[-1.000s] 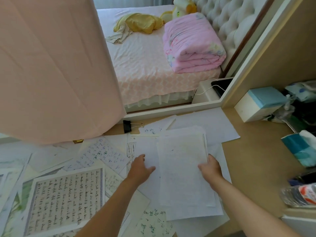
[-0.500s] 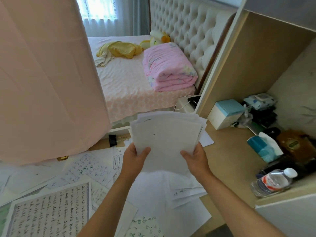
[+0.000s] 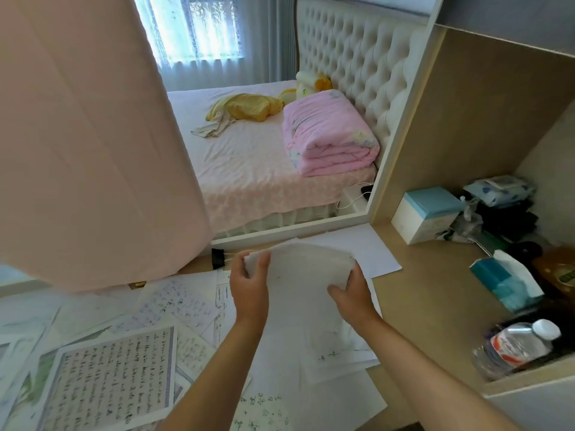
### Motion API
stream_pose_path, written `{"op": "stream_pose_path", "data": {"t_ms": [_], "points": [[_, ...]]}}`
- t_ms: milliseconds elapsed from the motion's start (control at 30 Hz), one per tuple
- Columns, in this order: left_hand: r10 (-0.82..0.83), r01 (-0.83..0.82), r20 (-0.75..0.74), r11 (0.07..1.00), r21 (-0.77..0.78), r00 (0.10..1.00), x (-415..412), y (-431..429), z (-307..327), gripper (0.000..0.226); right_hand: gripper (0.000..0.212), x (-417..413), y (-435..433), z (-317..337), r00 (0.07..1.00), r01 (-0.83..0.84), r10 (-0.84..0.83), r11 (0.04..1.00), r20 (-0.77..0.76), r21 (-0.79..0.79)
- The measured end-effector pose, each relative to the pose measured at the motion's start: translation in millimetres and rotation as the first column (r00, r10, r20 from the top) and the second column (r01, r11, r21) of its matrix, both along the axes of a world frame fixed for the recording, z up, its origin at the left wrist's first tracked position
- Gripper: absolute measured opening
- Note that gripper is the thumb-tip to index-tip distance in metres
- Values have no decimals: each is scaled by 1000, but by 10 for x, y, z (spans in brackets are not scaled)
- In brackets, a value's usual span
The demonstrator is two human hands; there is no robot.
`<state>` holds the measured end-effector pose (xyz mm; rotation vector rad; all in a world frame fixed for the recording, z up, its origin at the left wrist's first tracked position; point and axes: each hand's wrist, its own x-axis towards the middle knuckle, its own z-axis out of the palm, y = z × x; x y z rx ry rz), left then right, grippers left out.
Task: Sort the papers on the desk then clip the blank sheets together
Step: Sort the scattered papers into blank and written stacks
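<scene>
1. Holding a stack of blank sheets [image 3: 306, 275] above the desk [image 3: 435, 293], between both grips.
2. Gripping its upper left corner with the left grip [image 3: 250, 284], fingers curled round the edge.
3. Clasping its right edge with the right grip [image 3: 351, 295], thumb laid across the front.
4. Just beyond and left of the left grip: a black binder clip [image 3: 217, 258] on the desk, touching neither grip.
5. Below and left of the left grip: handwritten pages [image 3: 109, 377], overlapping one another.
6. Under both grips: loose sheets [image 3: 311, 368], some faintly marked.
7. Well right of the right grip: a tissue box [image 3: 504, 283] and a water bottle [image 3: 516, 346] on its side.
</scene>
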<state>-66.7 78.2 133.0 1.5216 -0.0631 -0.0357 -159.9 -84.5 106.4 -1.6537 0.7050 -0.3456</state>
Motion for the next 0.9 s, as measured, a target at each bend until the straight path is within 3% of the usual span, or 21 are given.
{"op": "stream_pose_path", "data": {"t_ms": [100, 200, 367, 467, 533, 667, 800, 900], "points": [[121, -122, -91, 993, -6, 989, 77, -98, 38, 19, 51, 5, -52, -11, 1000, -20, 20, 1000, 17, -3], [99, -101, -63, 994, -32, 993, 100, -130, 51, 4, 52, -6, -99, -52, 999, -48, 48, 999, -4, 11], [74, -74, -1, 997, 36, 997, 38, -189, -4, 4, 54, -14, -152, -116, 998, -65, 65, 997, -10, 33], [112, -112, 8, 994, -5, 994, -10, -203, -5, 6, 49, -4, -191, -130, 998, -57, 57, 998, -11, 23], [43, -45, 51, 999, 24, 998, -8, -165, -42, 13, 45, 13, -203, -155, 999, -47, 47, 998, -4, 37], [-116, 104, 98, 987, 119, 988, 47, -87, -112, 49, 37, 60, -227, -163, 1000, -23, 23, 999, -12, 30], [-97, 83, 90, 985, 149, 991, 153, -15, -82, 37, 38, 74, -292, -66, 998, 1, -2, 1000, 65, 9], [-117, 95, 113, 979, 181, 987, 146, 14, -135, 32, 34, 10, -295, -197, 1000, 2, -3, 1000, 21, 12]]}}
